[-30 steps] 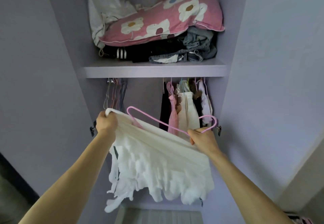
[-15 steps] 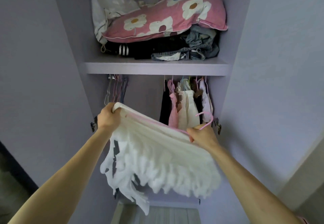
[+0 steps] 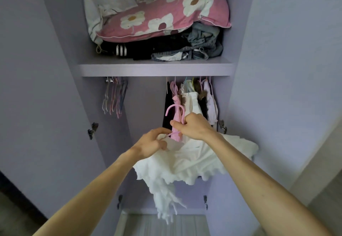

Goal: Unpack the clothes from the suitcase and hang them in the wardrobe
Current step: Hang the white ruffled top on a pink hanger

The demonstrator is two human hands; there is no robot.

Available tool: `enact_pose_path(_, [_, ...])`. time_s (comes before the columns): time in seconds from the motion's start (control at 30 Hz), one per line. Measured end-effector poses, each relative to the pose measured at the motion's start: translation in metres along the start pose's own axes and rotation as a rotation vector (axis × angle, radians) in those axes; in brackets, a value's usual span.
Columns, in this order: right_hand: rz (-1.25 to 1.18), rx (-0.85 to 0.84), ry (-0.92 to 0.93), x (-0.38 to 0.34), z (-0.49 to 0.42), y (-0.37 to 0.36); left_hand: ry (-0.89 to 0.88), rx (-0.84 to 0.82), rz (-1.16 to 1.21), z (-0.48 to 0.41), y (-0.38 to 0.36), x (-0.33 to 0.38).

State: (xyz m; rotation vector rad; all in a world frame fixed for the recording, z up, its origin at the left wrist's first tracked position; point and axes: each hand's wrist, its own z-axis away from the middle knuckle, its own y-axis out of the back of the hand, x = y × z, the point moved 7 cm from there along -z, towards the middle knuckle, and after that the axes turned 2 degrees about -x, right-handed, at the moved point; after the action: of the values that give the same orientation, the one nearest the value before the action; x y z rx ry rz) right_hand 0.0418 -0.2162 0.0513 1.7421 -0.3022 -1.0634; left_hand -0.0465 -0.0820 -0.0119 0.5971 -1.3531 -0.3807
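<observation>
A white ruffled garment hangs from a pink hanger, whose hook rises above my hands in front of the open lilac wardrobe. My right hand grips the hanger just below the hook. My left hand pinches the garment's top edge and a white label at the hanger's arm. The two hands are close together at the wardrobe's middle. Most of the hanger is hidden by cloth and fingers. The rail itself is hidden under the shelf.
Several clothes hang at the rail's right. A bunch of bare hangers hangs at the left, with a gap between. On the shelf lie a pink flowered pillow and folded dark clothes. Both doors stand open.
My hands have come together from wide apart. The hanger now sits inside the garment with its hook up. The garment hangs bunched lower and to the right.
</observation>
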Motion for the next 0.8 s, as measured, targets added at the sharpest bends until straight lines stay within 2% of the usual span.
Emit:
enact_pose_path(0.1, [-0.206, -0.086, -0.01, 0.002, 0.005, -0.005, -0.114, 0.06, -0.315, -0.006, -0.002, 0.024])
enact_pose_path(0.17, [-0.348, -0.127, 0.016, 0.006, 0.01, -0.011, -0.213, 0.159, -0.537, -0.01, 0.0, 0.04])
enact_pose_path(0.2, [-0.421, -0.134, 0.042, 0.012, 0.013, -0.015, -0.224, 0.191, -0.55, -0.012, 0.004, 0.043])
enact_pose_path(0.27, [-0.5, -0.13, 0.068, 0.034, 0.023, -0.024, -0.183, 0.17, -0.432, -0.015, 0.015, 0.038])
enact_pose_path(0.33, [-0.464, -0.123, -0.009, 0.071, 0.032, -0.036, -0.129, 0.159, -0.337, -0.016, 0.028, 0.027])
enact_pose_path(0.4, [-0.399, -0.08, -0.059, 0.102, 0.036, -0.053, -0.085, 0.145, -0.352, -0.016, 0.037, 0.017])
enact_pose_path(0.47, [-0.374, 0.004, -0.038, 0.11, 0.037, -0.063, -0.034, 0.087, -0.434, -0.017, 0.036, 0.01])
enact_pose_path(0.53, [-0.352, 0.09, -0.002, 0.109, 0.038, -0.069, -0.014, 0.039, -0.397, -0.018, 0.024, 0.011])
enact_pose_path(0.6, [-0.311, 0.129, 0.052, 0.107, 0.039, -0.074, 0.002, 0.078, -0.41, -0.02, 0.018, 0.015])
enact_pose_path(0.7, [-0.177, 0.161, 0.105, 0.115, 0.041, -0.076, 0.03, 0.09, -0.573, -0.022, 0.018, 0.009])
enact_pose_path(0.8, [-0.13, 0.145, 0.003, 0.147, 0.042, -0.076, 0.072, 0.019, -0.563, -0.022, 0.021, -0.01])
